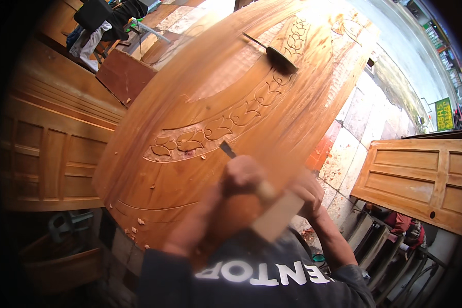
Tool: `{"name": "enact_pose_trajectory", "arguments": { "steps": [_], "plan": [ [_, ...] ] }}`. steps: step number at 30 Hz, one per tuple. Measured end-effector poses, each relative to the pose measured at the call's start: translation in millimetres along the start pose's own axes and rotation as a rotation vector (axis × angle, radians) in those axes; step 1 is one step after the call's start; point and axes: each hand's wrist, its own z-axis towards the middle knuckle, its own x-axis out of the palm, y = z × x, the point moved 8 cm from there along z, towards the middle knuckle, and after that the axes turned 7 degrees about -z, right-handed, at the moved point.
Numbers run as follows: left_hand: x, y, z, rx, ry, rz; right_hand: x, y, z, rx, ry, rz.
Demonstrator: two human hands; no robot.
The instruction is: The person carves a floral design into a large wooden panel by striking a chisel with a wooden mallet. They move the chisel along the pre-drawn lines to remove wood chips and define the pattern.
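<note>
My left hand (243, 173) is wrapped round a chisel (227, 148), whose flat metal blade points up and left. Its tip is at the lower border of a carved band of leaves and flowers (218, 128) on a large wooden panel (164, 192). Closed around a pale wooden mallet (277, 218) is my right hand (308, 194), beside the butt of the chisel. Motion blurs the mallet and part of both hands, so I cannot tell whether mallet and chisel touch. Farther up the panel lies a dark brush (281, 59) with a thin handle.
Wood chips (140, 222) lie near the panel's lower left edge. Panelled wooden doors stand at the left (56, 154) and the right (413, 177). A reddish-brown board (123, 77) and a chair with draped cloth (90, 46) are at the upper left. Pale floor tiles (346, 138) show at right.
</note>
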Motion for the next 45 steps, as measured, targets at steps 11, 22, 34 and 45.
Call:
{"name": "enact_pose_trajectory", "arguments": {
  "steps": [11, 22, 34, 45],
  "plan": [
    [17, 9, 7, -0.065, 0.052, -0.100, -11, -5, -14, -0.020, -0.066, 0.068],
    [34, 19, -8, -0.123, 0.206, 0.038, 21, -29, -9, -0.057, 0.129, -0.078],
    [21, 23, -10, -0.175, 0.216, 0.042, 13, -6, 9, -0.064, 0.115, -0.036],
    [-3, 20, -9, -0.112, 0.106, 0.014, 14, 1, 14, -0.101, 0.089, -0.075]
  ]
}}
